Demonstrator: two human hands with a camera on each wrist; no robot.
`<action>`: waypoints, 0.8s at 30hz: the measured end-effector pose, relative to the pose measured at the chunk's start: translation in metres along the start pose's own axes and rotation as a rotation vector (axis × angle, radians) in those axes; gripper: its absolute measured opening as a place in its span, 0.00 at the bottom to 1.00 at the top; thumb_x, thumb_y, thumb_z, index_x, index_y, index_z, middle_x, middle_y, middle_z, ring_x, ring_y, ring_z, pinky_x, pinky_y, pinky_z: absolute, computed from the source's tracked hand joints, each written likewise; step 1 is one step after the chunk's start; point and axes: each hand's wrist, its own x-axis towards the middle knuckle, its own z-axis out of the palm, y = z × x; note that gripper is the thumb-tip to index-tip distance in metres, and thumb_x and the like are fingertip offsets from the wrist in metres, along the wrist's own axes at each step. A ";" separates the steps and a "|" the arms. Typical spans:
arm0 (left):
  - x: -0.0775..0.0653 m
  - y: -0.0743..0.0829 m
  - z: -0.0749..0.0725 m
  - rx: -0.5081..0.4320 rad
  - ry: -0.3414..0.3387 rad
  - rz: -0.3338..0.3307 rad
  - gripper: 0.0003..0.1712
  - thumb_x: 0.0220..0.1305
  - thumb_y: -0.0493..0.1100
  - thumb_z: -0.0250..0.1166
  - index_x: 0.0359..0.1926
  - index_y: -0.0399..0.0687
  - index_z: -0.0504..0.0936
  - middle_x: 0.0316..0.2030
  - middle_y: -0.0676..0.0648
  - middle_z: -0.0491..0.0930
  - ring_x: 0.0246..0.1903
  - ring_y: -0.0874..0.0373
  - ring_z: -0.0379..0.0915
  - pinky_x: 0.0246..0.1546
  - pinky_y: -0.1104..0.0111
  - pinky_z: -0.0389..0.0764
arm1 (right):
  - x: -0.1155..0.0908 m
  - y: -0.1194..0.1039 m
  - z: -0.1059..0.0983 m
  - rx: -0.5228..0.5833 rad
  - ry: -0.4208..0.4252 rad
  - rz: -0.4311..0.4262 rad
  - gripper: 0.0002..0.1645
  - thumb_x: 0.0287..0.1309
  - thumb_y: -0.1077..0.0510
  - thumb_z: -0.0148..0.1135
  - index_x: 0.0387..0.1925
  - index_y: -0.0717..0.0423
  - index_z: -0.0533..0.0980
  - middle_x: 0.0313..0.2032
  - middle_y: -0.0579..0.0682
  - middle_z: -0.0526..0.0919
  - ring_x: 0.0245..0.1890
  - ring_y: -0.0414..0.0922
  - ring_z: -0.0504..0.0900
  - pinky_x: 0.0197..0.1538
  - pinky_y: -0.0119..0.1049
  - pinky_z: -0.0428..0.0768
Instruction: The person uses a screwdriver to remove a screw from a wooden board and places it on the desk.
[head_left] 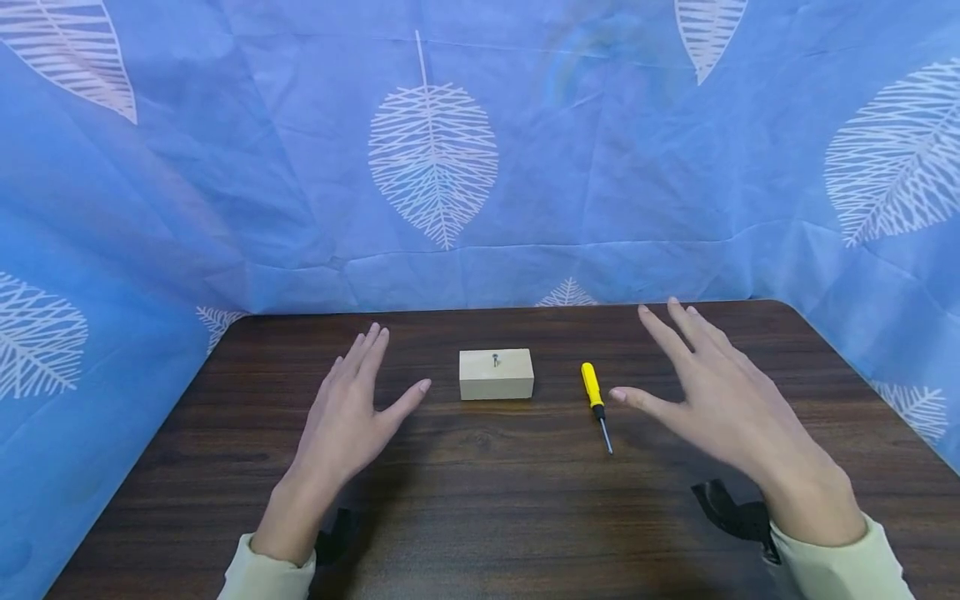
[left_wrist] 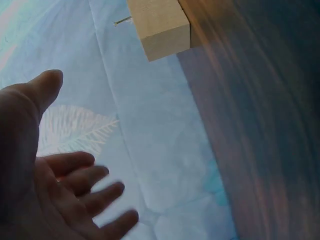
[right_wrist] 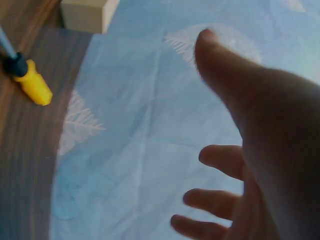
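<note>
A pale wooden block (head_left: 496, 385) lies on the dark table, with a screw (head_left: 495, 360) standing upright out of its top. To the block's right lies a screwdriver (head_left: 592, 387) with a yellow handle and black collar, its shaft toward me. My left hand (head_left: 348, 417) hovers left of the block, fingers extended and thumb apart, holding nothing. My right hand (head_left: 723, 400) hovers to the right of the screwdriver, fingers spread, also holding nothing. In the left wrist view the block (left_wrist: 165, 40) and its screw appear beyond the thumb. The right wrist view shows the screwdriver handle (right_wrist: 36, 87) at the left.
The dark wood-grain table (head_left: 480, 517) has rounded far corners. Behind and beside it hangs a blue cloth (head_left: 300, 167) printed with white leaves. A black strap (head_left: 731, 510) sits by the right wrist, and another dark strap (head_left: 335, 535) is by the left.
</note>
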 end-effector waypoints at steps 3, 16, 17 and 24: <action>0.001 -0.002 0.004 -0.092 -0.023 -0.011 0.52 0.74 0.64 0.68 0.87 0.51 0.54 0.86 0.42 0.53 0.85 0.40 0.52 0.82 0.36 0.60 | 0.005 0.006 0.007 0.041 0.004 0.010 0.64 0.66 0.22 0.63 0.88 0.48 0.49 0.87 0.63 0.46 0.82 0.73 0.54 0.67 0.84 0.67; 0.006 -0.026 0.019 -0.457 -0.141 -0.070 0.38 0.77 0.58 0.68 0.81 0.53 0.69 0.80 0.41 0.68 0.80 0.40 0.63 0.76 0.37 0.73 | 0.019 0.048 0.060 0.604 -0.036 0.127 0.39 0.76 0.35 0.62 0.77 0.51 0.71 0.73 0.57 0.78 0.63 0.54 0.87 0.54 0.38 0.90; 0.006 -0.029 0.020 -0.493 -0.150 -0.071 0.37 0.78 0.56 0.68 0.80 0.52 0.70 0.79 0.41 0.69 0.80 0.40 0.64 0.76 0.38 0.74 | 0.019 0.051 0.065 0.640 -0.044 0.141 0.39 0.76 0.35 0.62 0.76 0.51 0.72 0.72 0.56 0.79 0.62 0.48 0.87 0.55 0.33 0.89; 0.010 -0.055 0.032 -0.731 -0.248 -0.105 0.33 0.79 0.51 0.67 0.78 0.49 0.72 0.76 0.45 0.75 0.77 0.45 0.70 0.77 0.46 0.75 | 0.022 0.066 0.087 0.880 -0.038 0.190 0.35 0.75 0.39 0.66 0.71 0.57 0.76 0.64 0.48 0.87 0.54 0.27 0.87 0.53 0.23 0.87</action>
